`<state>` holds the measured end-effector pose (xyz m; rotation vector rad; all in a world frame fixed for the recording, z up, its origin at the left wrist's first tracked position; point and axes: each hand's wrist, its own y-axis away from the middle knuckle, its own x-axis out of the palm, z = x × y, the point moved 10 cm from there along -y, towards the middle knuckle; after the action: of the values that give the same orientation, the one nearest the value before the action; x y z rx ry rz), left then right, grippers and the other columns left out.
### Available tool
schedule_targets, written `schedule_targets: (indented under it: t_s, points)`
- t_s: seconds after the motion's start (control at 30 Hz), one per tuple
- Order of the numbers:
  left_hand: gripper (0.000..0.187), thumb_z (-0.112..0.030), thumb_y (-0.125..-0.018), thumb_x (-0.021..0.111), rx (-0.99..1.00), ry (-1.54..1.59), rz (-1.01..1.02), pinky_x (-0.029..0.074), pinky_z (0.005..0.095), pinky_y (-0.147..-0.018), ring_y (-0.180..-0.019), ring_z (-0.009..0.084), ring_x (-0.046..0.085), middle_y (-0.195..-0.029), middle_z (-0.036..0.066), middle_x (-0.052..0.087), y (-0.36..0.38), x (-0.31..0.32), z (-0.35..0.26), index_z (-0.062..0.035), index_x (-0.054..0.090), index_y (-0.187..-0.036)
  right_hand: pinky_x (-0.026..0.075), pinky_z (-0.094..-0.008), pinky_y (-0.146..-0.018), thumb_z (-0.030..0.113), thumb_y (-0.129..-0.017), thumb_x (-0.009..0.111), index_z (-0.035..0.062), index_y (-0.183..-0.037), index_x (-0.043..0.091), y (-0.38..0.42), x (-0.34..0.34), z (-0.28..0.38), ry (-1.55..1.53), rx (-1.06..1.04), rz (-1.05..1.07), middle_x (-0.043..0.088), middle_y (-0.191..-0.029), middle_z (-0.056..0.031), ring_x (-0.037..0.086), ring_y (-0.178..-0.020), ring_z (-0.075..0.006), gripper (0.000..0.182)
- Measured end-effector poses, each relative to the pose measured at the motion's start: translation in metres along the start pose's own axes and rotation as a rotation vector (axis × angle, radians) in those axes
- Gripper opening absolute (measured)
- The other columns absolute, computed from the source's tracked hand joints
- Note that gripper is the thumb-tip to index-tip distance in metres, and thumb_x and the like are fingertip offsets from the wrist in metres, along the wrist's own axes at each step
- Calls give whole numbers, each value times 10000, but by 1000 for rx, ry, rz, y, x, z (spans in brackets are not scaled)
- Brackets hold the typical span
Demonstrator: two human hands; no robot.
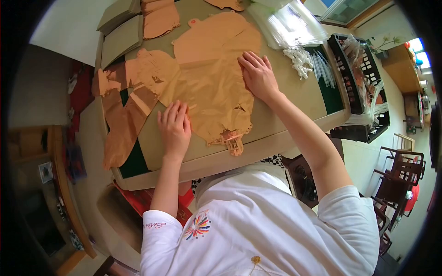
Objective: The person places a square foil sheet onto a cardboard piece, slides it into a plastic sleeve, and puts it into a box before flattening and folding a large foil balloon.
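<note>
A large flat rose-gold foil balloon [209, 78] lies spread on a cardboard-covered table [271, 138]. My left hand [175, 126] presses flat on its near left edge, fingers together. My right hand [258, 73] lies flat on its right side, fingers slightly spread. Neither hand grips anything. The balloon's crinkled neck [233, 140] points toward me near the table's front edge.
More rose-gold foil pieces [122, 119] hang over the left side and lie at the back [159, 18]. Cardboard sheets [120, 39] sit far left. Clear plastic bags [290, 25], white straws [322, 69] and a black crate [363, 83] are at the right. Dark chairs [396, 179] stand nearby.
</note>
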<state>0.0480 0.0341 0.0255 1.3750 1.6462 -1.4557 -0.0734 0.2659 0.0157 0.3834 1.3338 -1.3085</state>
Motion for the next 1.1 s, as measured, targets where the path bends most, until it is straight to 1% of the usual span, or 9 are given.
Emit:
schedule_targets:
  t_s: [0.13, 0.23, 0.33, 0.43, 0.63, 0.73, 0.83, 0.93, 1.1]
  points:
    - [338, -154, -904, 598, -18, 270, 16, 336, 556, -1047, -1229, 323, 496, -1303, 140, 548, -30, -1, -21, -69, 595, -1231, 322, -541, -1076, 149, -915, 531, 91, -1220, 577, 1, 3, 0, 6, -4, -10, 534, -1330, -98, 446, -1301, -263, 314]
    - [426, -250, -903, 619, 208, 273, 79, 296, 567, -1071, -1292, 344, 433, -1382, 169, 473, -54, 24, -70, -105, 555, -1299, 321, -530, -1081, 156, -917, 534, 95, -1223, 583, 1, 3, -2, 28, 10, 2, 537, -1334, -104, 450, -1303, -265, 317]
    - [495, -347, -903, 616, 291, 186, 175, 260, 576, -1093, -1356, 344, 352, -1452, 176, 390, -63, 48, -92, -153, 523, -1348, 319, -504, -1091, 177, -928, 540, 108, -1244, 590, 0, 3, -2, 44, 28, 18, 548, -1339, -100, 461, -1301, -264, 327]
    - [499, -367, -911, 596, 296, 136, 286, 235, 562, -1115, -1382, 354, 316, -1487, 156, 364, -60, 67, -87, -179, 503, -1364, 318, -502, -1092, 182, -930, 537, 109, -1247, 590, 0, 4, -2, 56, 31, 27, 547, -1340, -102, 461, -1301, -266, 329]
    - [500, -369, -905, 604, 346, 127, 286, 240, 572, -1111, -1384, 345, 319, -1493, 130, 368, -49, 66, -82, -189, 509, -1362, 318, -504, -1093, 179, -930, 534, 108, -1250, 588, -1, 2, 0, 53, 34, 29, 544, -1343, -100, 461, -1300, -266, 332]
    - [498, -363, -903, 606, 330, 113, 270, 243, 577, -1107, -1384, 341, 322, -1490, 134, 371, -48, 66, -83, -186, 512, -1359, 319, -506, -1092, 170, -929, 534, 108, -1246, 589, -2, 1, 0, 43, 32, 30, 545, -1340, -98, 462, -1299, -264, 328]
    - [498, -354, -901, 610, 319, 135, 259, 248, 577, -1103, -1383, 341, 326, -1486, 136, 374, -48, 64, -83, -175, 516, -1355, 312, -536, -1091, 144, -907, 548, 84, -1231, 565, -1, 2, 2, 38, 10, 15, 543, -1319, -103, 448, -1302, -263, 331]
    - [485, -339, -906, 607, 243, 187, 219, 248, 577, -1102, -1382, 330, 331, -1482, 137, 378, -57, 56, -76, -161, 521, -1349, 311, -534, -1093, 147, -909, 548, 89, -1241, 560, -1, 3, 1, 50, 16, 27, 538, -1326, -99, 442, -1308, -257, 337]
    - [476, -319, -914, 601, 261, 129, 207, 233, 571, -1110, -1383, 307, 337, -1470, 141, 392, -56, 62, -76, -136, 519, -1346, 312, -532, -1093, 154, -919, 540, 97, -1240, 567, -1, 2, 1, 33, 28, 18, 535, -1334, -93, 441, -1310, -253, 327]
